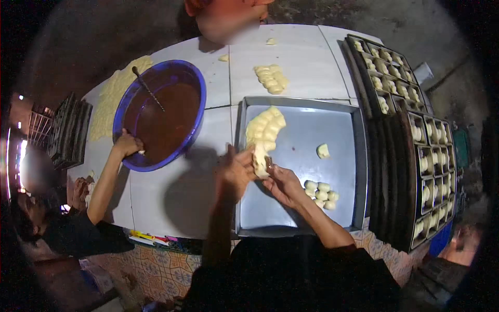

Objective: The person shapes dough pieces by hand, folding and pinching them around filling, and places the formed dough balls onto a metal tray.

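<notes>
Both my hands meet over the near left part of a shallow metal tray (327,127). My left hand (238,176) grips the near end of a piece of pale dough (261,165) from the left. My right hand (285,186) pinches the same end from the right, and a dark brown smear shows beside its fingertips. Beyond, a lumpy cluster of dough pieces (266,127) lies in the tray; whether it joins the held piece I cannot tell. Several small dough balls (321,195) sit near my right forearm, with one lone lump (323,151) farther off.
Left of the tray stands a blue basin (201,96) of brown filling (174,119) with a spoon-like utensil (148,89). A co-worker's hand (127,145) is at its rim. Stacked dark pans (384,182) with dough portions flank the right. A dough sheet (112,96) lies far left.
</notes>
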`<action>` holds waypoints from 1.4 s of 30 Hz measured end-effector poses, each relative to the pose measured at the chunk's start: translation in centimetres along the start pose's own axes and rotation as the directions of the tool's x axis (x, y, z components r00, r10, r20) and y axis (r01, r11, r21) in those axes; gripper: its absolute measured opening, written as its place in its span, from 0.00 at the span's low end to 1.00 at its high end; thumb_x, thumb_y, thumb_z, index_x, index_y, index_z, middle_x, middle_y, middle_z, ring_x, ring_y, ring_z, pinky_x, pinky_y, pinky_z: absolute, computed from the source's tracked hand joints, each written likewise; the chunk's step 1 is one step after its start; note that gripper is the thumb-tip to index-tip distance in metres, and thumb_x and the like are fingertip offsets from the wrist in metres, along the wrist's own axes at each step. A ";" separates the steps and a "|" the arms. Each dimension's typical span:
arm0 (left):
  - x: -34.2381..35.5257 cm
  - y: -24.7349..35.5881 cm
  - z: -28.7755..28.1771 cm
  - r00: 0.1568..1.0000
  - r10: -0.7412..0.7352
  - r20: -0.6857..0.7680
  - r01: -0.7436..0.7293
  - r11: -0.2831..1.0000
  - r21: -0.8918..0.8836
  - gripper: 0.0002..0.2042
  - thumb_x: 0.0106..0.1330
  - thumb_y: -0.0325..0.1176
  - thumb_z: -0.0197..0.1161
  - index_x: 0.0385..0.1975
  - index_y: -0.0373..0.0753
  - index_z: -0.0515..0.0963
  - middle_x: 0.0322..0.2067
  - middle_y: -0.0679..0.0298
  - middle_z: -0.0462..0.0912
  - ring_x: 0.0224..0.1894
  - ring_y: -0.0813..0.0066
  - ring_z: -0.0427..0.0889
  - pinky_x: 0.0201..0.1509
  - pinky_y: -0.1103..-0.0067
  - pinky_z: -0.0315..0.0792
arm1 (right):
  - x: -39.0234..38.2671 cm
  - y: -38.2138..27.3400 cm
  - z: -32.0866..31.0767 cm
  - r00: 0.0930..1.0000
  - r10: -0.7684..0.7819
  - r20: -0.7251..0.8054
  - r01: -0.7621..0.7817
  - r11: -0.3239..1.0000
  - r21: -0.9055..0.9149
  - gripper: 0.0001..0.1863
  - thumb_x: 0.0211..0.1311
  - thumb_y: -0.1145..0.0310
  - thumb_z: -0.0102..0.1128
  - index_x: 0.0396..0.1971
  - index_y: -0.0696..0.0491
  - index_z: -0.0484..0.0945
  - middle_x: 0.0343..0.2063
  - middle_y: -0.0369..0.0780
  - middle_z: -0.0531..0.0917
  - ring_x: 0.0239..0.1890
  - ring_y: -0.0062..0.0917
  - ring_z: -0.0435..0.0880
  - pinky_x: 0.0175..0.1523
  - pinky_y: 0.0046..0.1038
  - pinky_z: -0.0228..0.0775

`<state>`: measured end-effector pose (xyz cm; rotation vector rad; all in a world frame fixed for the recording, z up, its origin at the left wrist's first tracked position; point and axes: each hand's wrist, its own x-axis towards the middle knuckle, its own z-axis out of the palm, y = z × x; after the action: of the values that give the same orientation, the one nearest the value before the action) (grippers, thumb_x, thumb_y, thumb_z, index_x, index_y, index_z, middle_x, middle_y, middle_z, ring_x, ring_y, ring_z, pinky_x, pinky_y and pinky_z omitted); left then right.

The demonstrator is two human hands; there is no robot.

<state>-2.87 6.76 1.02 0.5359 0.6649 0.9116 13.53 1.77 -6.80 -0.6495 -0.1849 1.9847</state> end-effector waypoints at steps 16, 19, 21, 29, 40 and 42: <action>-5.8 -13.1 4.7 0.941 0.330 -0.077 -0.250 0.829 0.501 0.09 0.64 0.28 0.60 0.36 0.25 0.76 0.35 0.58 0.77 0.35 0.73 0.81 0.36 0.80 0.79 | -11.6 -2.3 -0.3 0.687 -0.668 0.286 0.507 0.159 -0.847 0.11 0.56 0.75 0.60 0.40 0.59 0.79 0.46 0.41 0.73 0.44 0.28 0.75 0.44 0.25 0.67; -5.9 -13.7 4.8 0.965 0.217 -0.149 -0.105 0.837 0.537 0.10 0.64 0.31 0.62 0.33 0.27 0.77 0.27 0.62 0.78 0.30 0.77 0.79 0.30 0.82 0.75 | -13.6 -2.3 -0.3 0.732 -0.598 0.326 0.455 0.073 -0.887 0.09 0.58 0.73 0.58 0.36 0.61 0.78 0.43 0.43 0.77 0.44 0.30 0.78 0.44 0.26 0.70; -5.8 -14.4 6.4 0.964 0.146 -0.222 -0.038 0.903 0.427 0.11 0.62 0.33 0.65 0.30 0.30 0.78 0.22 0.64 0.78 0.26 0.79 0.77 0.28 0.84 0.72 | -14.3 -2.0 -2.3 0.761 -0.599 0.247 0.376 0.097 -0.922 0.08 0.58 0.73 0.59 0.36 0.61 0.78 0.37 0.42 0.79 0.38 0.31 0.80 0.40 0.28 0.71; -5.9 -16.7 7.1 0.972 -0.003 0.235 -0.073 0.946 0.314 0.24 0.53 0.13 0.59 0.48 0.36 0.60 0.42 0.56 0.73 0.44 0.71 0.77 0.46 0.79 0.73 | -17.2 -3.9 -7.1 0.995 0.100 -0.013 -0.088 0.793 -0.603 0.26 0.64 0.63 0.56 0.59 0.56 0.61 0.38 0.38 0.74 0.41 0.24 0.76 0.42 0.25 0.73; -4.1 -13.9 3.2 0.865 0.492 0.098 -0.410 0.579 0.705 0.07 0.57 0.18 0.57 0.35 0.30 0.75 0.38 0.58 0.77 0.44 0.71 0.76 0.50 0.78 0.71 | -14.5 -8.3 -15.9 0.796 -0.595 -0.109 -0.038 0.131 -0.991 0.28 0.41 0.78 0.58 0.49 0.57 0.75 0.45 0.48 0.79 0.49 0.34 0.79 0.57 0.30 0.68; -4.7 -13.4 2.0 0.892 0.440 -0.102 -0.304 0.751 0.585 0.05 0.57 0.19 0.57 0.32 0.30 0.76 0.35 0.59 0.78 0.41 0.71 0.77 0.49 0.78 0.72 | -14.3 -8.4 -14.7 0.847 -0.513 -0.141 -0.108 0.094 -0.990 0.27 0.40 0.85 0.46 0.47 0.63 0.74 0.43 0.49 0.80 0.49 0.36 0.79 0.56 0.30 0.69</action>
<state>3.69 -4.30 -5.23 1.1333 1.0792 1.1746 32.76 -8.50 -10.65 -1.8465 -1.3573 1.0282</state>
